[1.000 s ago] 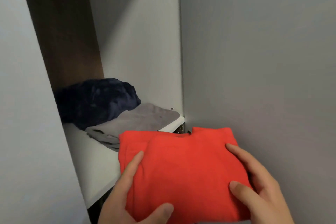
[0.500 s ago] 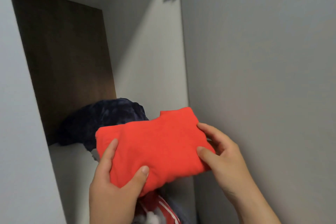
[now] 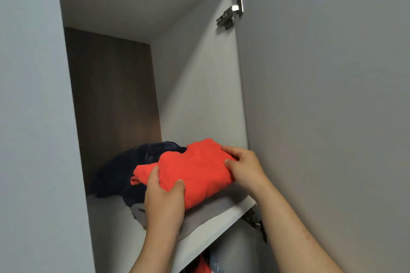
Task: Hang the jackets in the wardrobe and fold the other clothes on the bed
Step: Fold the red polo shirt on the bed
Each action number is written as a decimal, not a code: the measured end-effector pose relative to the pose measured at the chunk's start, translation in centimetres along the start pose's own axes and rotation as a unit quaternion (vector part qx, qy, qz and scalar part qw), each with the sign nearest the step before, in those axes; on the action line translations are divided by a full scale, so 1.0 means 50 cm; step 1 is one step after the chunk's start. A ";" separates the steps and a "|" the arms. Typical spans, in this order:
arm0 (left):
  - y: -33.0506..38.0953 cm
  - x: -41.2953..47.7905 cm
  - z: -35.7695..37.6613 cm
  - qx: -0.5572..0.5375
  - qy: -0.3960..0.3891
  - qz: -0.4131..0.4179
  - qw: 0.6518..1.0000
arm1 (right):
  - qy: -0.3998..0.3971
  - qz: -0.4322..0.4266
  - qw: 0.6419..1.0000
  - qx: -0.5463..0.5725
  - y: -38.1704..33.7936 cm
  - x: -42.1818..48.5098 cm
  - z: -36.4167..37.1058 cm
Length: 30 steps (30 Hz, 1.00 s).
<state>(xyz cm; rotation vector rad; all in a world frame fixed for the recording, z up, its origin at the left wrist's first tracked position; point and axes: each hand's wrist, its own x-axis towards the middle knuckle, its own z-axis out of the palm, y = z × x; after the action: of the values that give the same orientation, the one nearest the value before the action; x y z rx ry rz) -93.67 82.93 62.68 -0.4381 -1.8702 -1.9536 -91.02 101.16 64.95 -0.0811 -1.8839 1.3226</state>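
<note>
Both hands, left hand [image 3: 164, 201] and right hand [image 3: 246, 168], raised, grip the red garment [image 3: 199, 173].

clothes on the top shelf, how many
3: folded red garment held in both hands, on a grey one; dark navy one behind. More may be hidden.

The white shelf [image 3: 208, 237] in front of me carries a folded grey cloth [image 3: 206, 213] lying flat near its front edge. Behind that, towards the back left corner, a dark navy garment [image 3: 124, 170] sits bunched up on the same board.
</note>
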 end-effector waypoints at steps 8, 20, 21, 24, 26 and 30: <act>-0.028 0.015 0.013 0.057 -0.048 -0.106 0.992 | -0.037 0.050 0.997 -0.041 0.078 0.059 0.029; 0.015 0.023 0.006 0.396 -0.062 0.100 0.910 | -0.059 -0.023 0.968 -0.244 0.078 0.074 0.043; 0.013 0.031 0.011 0.429 -0.100 0.112 0.891 | -0.088 -0.040 0.964 -0.248 0.072 0.074 0.054; -0.003 0.045 0.021 0.476 -0.192 0.081 0.855 | -0.160 -0.036 0.947 -0.275 0.078 0.069 0.078; -0.017 0.046 0.024 0.480 -0.223 0.023 0.848 | -0.182 0.004 0.944 -0.276 0.094 0.063 0.082; -0.039 0.040 0.028 0.474 -0.248 -0.058 0.843 | -0.205 0.051 0.927 -0.310 0.120 0.048 0.079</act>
<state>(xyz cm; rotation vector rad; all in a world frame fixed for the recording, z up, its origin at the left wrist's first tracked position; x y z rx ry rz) -96.47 84.24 62.02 -0.5271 -2.9299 -0.7503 -97.45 101.99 61.01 -0.2431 -2.6374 0.7943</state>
